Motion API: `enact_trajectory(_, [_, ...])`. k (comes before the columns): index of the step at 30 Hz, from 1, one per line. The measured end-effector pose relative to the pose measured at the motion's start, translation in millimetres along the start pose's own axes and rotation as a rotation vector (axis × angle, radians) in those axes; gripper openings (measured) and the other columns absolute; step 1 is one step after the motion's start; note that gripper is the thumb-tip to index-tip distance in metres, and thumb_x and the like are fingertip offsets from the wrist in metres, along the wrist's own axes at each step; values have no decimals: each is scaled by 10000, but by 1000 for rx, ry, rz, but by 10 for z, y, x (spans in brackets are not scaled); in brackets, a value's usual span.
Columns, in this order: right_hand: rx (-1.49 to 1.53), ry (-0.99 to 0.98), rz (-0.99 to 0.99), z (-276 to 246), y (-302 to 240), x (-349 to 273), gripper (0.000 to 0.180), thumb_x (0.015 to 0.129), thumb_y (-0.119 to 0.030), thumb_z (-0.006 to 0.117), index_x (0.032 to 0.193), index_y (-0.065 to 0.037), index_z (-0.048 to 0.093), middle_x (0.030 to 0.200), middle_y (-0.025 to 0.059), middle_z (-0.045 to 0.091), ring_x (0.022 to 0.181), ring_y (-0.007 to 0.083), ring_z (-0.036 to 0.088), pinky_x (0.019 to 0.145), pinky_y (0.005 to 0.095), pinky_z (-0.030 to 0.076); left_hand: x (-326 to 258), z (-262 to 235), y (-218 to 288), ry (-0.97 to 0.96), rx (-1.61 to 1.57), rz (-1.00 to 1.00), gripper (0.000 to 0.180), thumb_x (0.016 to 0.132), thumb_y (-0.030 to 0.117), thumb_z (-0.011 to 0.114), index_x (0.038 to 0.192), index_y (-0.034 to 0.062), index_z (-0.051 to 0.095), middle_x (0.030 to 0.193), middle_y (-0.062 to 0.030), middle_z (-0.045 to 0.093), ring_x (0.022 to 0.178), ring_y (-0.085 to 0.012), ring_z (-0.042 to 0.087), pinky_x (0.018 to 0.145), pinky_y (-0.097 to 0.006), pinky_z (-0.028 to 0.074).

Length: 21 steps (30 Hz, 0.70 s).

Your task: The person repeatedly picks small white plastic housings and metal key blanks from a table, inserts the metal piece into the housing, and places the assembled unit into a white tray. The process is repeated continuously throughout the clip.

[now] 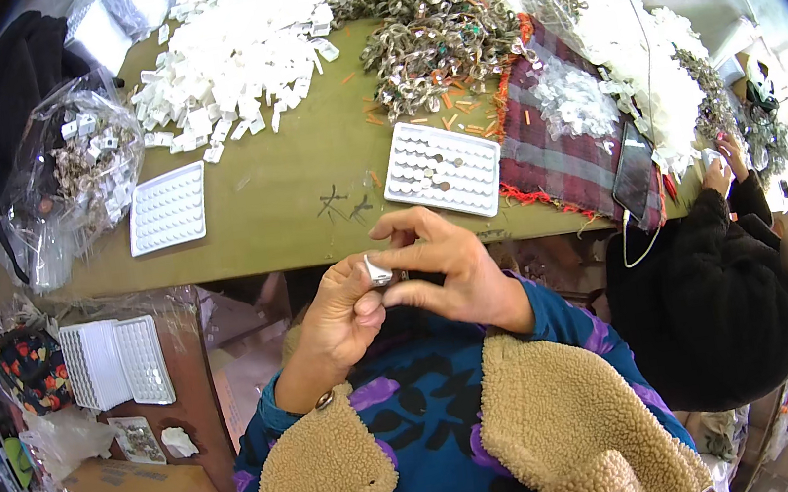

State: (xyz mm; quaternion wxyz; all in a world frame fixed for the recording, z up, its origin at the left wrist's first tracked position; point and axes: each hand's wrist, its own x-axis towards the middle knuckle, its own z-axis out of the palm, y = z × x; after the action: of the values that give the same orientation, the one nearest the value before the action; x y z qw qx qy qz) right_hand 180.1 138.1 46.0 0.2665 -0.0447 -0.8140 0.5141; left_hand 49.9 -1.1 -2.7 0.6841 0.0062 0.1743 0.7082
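- The left hand and the right hand meet just below the near edge of the table, at about 6 o'clock from the table's middle. Both grips are pinched together on one small white-and-metal piece held between the fingertips, off the table and over the person's lap.
- Risk, as I judge it: the piece is tiny and held only by fingertips with nothing under it but clothing and floor. A slip would likely drop it into the fleece jacket or under the table, where it would be hard to find.
- Far left, at 9 o'clock, a clear plastic bag sits at the table's corner, full of small mixed grey and white parts. It leans past the edge and could tip or spill if nudged.
- Below it, at 8 o'clock, a stack of white trays rests on a lower surface; I cannot tell whether they hold anything.
- On the table at 10 o'clock lies a white pocketed tray; its pockets look empty.
- At 1 o'clock from the hands lies a second white tray, with only a few pockets near its middle filled by small dark pieces.
- Behind the trays, loose heaps of white parts and greyish metal rings spread towards each other and could mix.
- At 3 o'clock, another person's hand works beside a dark phone.
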Motion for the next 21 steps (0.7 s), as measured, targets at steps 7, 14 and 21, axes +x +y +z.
enact_trajectory(7, [-456,201,-551,-105,155,18,235,707,-72,742,884,33,629,943,142,622,823,285,622,718,386,509,149,87,16,33,119,-30,250,981,294,609,1110,83,571,803,52,543,546,-10,442,513,-161,379])
enact_trajectory(14, [-420,268,-508,-269,201,-131,170,758,-59,718,853,14,597,892,130,609,786,287,601,684,373,488,281,186,-43,50,38,-186,189,997,268,587,1061,92,559,830,-11,578,552,-26,477,444,-168,396])
enact_trajectory(21, [-843,780,319,-1417,523,-509,201,812,31,607,1006,26,658,925,172,606,858,347,602,778,427,494,457,304,-92,47,254,-16,287,928,231,695,1018,15,530,916,-186,657,662,-150,627,499,-220,518])
